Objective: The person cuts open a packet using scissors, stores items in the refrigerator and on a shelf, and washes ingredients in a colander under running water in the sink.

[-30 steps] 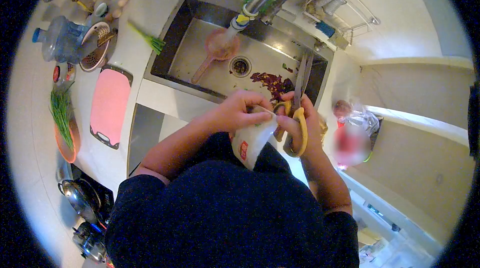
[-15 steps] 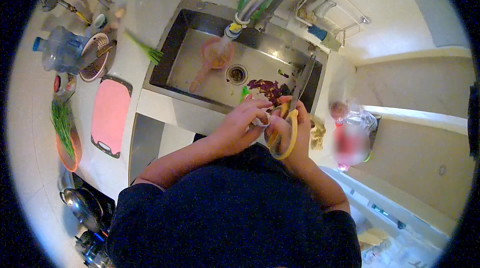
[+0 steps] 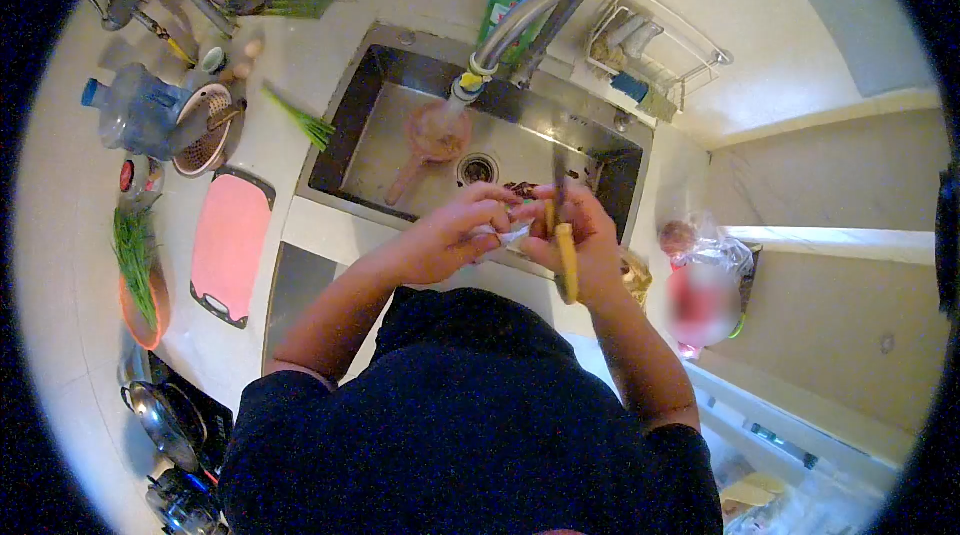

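Observation:
Over the front edge of the sink [image 3: 375,100], my left hand [image 3: 455,235] is closed on a crumpled white plastic bag [image 3: 510,235]. Close beside it on the right, my right hand [image 3: 580,235] holds yellow-handled scissors [image 3: 567,265], blades pointing away over the sink. The fingertips of both hands nearly meet at the bag. In the sink, a pink strainer [image 3: 440,132] lies under the faucet [image 3: 515,35], left of the drain [image 3: 478,170]. Dark red pieces [image 3: 520,190] show behind my hands, partly hidden.
Left on the counter are a pink cutting board [image 3: 232,245], a colander [image 3: 205,135], a water jug [image 3: 145,110] and green stalks [image 3: 133,250]. Pans [image 3: 160,425] stand at lower left. A wire rack [image 3: 655,45] is behind the sink; bagged items [image 3: 705,285] sit at right.
The white bag has gone from hanging open below my hands to a crumpled bunch between them. The scissors have turned more upright, and both hands have moved slightly.

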### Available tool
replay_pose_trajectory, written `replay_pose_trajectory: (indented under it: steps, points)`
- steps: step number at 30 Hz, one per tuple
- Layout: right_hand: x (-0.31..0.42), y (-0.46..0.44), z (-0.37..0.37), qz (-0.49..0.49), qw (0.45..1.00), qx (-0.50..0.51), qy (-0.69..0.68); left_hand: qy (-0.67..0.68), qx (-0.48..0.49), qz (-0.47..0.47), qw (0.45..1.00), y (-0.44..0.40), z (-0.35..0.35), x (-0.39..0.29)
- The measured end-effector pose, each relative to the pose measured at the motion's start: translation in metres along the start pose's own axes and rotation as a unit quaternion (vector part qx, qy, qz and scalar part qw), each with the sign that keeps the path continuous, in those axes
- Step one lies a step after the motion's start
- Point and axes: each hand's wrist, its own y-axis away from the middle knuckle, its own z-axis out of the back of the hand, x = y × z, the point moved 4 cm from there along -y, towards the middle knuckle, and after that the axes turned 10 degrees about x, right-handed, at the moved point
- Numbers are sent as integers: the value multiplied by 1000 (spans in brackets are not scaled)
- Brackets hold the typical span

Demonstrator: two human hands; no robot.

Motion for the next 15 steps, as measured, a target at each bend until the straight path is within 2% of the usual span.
replay_pose_trajectory:
  steps: [2,5,8,11,14,15]
  points:
    - [-5,-4,-6,19,1000,-7,16,70,11,119,990,3,3,5]
    - [-8,-3,-12,-93,993,-63,-38,104,-86,100,986,4,-5,20]
    - [-20,-1,-17,-111,980,-87,-138,62,-131,65,987,2,-13,20]
    - [-29,5,-18,-133,967,-74,-203,188,-124,76,971,7,-17,24]
    - [-26,10,-15,-123,983,-33,-133,122,-86,123,981,11,-17,17]
    - [-28,11,-16,-108,968,-24,-224,109,-95,119,982,11,-17,18]
